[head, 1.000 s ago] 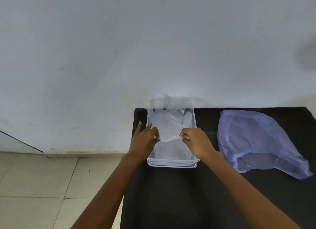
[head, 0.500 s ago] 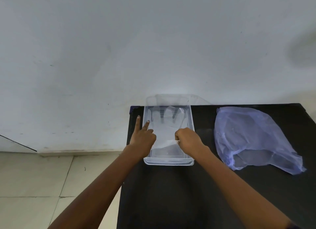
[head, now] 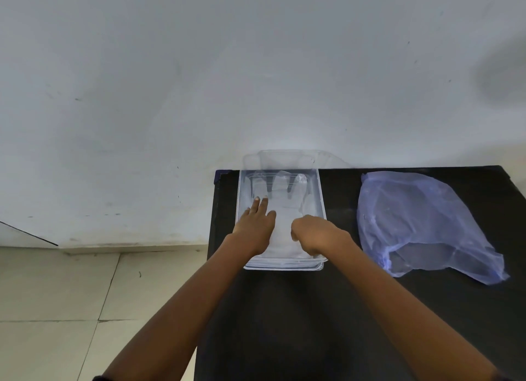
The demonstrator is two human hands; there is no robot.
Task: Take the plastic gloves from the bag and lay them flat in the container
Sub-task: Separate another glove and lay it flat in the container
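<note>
A clear plastic container (head: 321, 198) stands at the back left corner of the black table (head: 313, 323). A see-through plastic glove (head: 287, 207) lies flat inside it, fingers pointing to the wall. My left hand (head: 254, 227) rests palm down on the glove's left side, fingers stretched out. My right hand (head: 316, 234) is curled over the glove's cuff end on the right; whether it pinches the plastic is hidden. The bluish plastic bag (head: 421, 224) lies crumpled on the table to the right of the container.
The container's clear lid (head: 290, 158) leans behind it against the white wall (head: 256, 67). The table's left edge drops to a tiled floor (head: 57, 309).
The glove has gone from held up above the container to lying flat in it. My left hand let go and spread flat on it. The right hand lowered with the cuff.
</note>
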